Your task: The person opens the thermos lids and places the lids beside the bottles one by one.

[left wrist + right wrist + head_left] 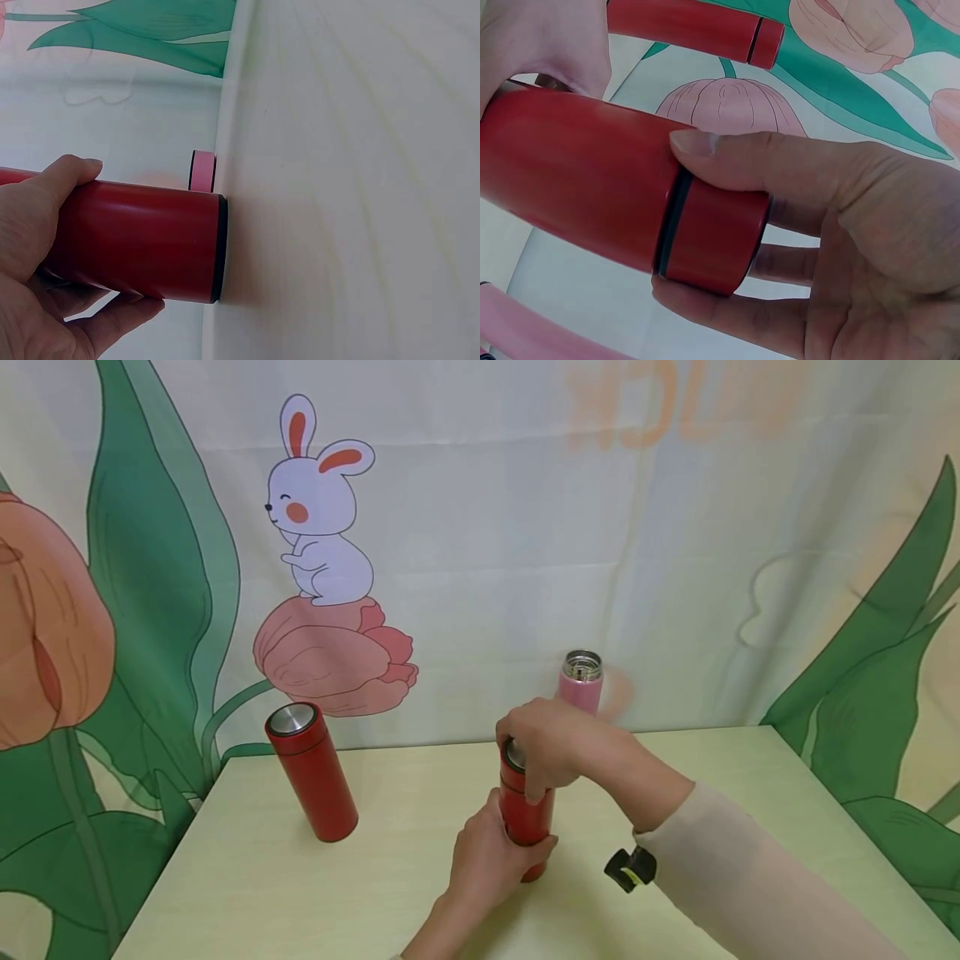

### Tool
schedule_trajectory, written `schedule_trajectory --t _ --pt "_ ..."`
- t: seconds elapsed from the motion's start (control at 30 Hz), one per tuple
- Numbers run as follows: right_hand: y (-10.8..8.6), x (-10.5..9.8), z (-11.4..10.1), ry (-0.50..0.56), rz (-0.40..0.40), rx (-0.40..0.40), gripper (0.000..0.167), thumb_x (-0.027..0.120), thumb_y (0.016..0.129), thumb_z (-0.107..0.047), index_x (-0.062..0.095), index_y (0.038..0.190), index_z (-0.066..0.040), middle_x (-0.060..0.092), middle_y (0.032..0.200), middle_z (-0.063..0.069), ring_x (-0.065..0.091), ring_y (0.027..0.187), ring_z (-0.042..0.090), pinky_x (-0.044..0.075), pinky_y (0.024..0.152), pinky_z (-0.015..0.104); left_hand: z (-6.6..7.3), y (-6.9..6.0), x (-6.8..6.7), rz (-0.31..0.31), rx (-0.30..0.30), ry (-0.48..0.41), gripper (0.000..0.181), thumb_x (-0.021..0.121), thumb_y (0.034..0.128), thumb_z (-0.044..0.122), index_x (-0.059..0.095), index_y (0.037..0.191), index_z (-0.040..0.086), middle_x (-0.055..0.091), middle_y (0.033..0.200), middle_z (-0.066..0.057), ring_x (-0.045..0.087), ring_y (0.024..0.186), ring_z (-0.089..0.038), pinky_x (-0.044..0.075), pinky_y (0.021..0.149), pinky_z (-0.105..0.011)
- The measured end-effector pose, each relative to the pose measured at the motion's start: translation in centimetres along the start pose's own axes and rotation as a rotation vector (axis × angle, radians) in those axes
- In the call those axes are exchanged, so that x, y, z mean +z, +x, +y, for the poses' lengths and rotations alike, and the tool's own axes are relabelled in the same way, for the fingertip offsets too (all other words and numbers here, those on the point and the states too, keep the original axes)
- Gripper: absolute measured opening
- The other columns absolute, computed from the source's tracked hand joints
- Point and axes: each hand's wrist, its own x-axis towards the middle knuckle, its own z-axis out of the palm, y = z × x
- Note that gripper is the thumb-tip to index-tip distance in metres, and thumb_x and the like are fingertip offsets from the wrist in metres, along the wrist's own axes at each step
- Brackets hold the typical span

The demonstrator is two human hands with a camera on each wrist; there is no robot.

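Observation:
A red thermos flask (pixel 525 817) stands on the table between my two hands. My left hand (pixel 486 857) grips its lower body, and in the left wrist view its black-edged base is close to the tabletop. From above, my right hand (pixel 551 747) holds the red lid (pixel 716 238), with the thumb on one side and fingers on the other. A thin dark seam parts lid and body. Behind stands a pink thermos (pixel 580 692), its steel mouth uncovered and its lower part hidden by my right hand.
Another red thermos (pixel 315 777), its lid on, stands at the left of the pale table (pixel 405 893). A short pink piece with dark edges (pixel 202 171), perhaps a lid, sits near the back edge. A printed curtain (pixel 480 527) hangs behind. A black band-like item (pixel 630 868) is by my right sleeve.

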Motion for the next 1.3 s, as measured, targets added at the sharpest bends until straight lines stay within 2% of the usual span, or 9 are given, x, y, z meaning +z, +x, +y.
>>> schedule_trajectory --t 0.43,0.73,0.97,1.07,1.3 --pt "-0.1 0.0 0.6 0.029 0.002 -0.075 0.050 0.088 0.073 -0.006 0.070 0.117 -0.021 0.068 0.112 -0.001 0.062 0.104 0.020 0.060 0.076 0.035 -0.1 -0.1 -0.1 0.001 0.015 0.000 0.061 0.087 0.0788 0.046 0.055 0.121 0.015 0.073 0.103 0.005 0.069 0.089 -0.012 0.057 0.079 -0.034" --pt "-0.2 0.1 0.8 0.051 -0.003 -0.081 0.053 0.087 0.073 -0.004 0.069 0.119 -0.022 0.067 0.114 -0.001 0.061 0.107 0.021 0.060 0.078 0.035 -0.1 -0.1 0.0 -0.004 0.011 -0.004 0.062 0.086 0.0791 0.048 0.055 0.122 0.015 0.073 0.104 0.004 0.069 0.090 -0.012 0.057 0.080 -0.035" --pt "-0.2 0.3 1.3 0.107 0.020 -0.079 0.067 0.091 0.071 -0.007 0.065 0.131 -0.022 0.067 0.121 0.001 0.062 0.113 0.022 0.059 0.084 0.037 0.0 0.0 -0.1 -0.012 0.011 -0.004 0.062 0.086 0.0796 0.046 0.054 0.123 0.015 0.073 0.107 0.003 0.069 0.093 -0.013 0.058 0.082 -0.037" --pt "-0.4 0.3 1.6 0.127 0.025 -0.070 0.073 0.093 0.072 -0.016 0.061 0.137 -0.021 0.066 0.124 0.002 0.062 0.114 0.022 0.059 0.085 0.036 0.2 0.0 -0.2 -0.013 0.007 -0.004 0.063 0.086 0.0801 0.046 0.054 0.124 0.016 0.073 0.110 0.002 0.069 0.096 -0.015 0.059 0.083 -0.037" --pt "-1.0 0.2 2.0 0.124 0.063 0.010 0.085 0.088 0.076 -0.054 0.056 0.144 -0.014 0.067 0.125 0.003 0.062 0.117 0.023 0.058 0.092 0.042 0.2 -0.1 -0.2 -0.019 -0.002 -0.025 0.063 0.086 0.0804 0.044 0.054 0.126 0.014 0.073 0.114 0.000 0.070 0.100 -0.018 0.059 0.084 -0.039"
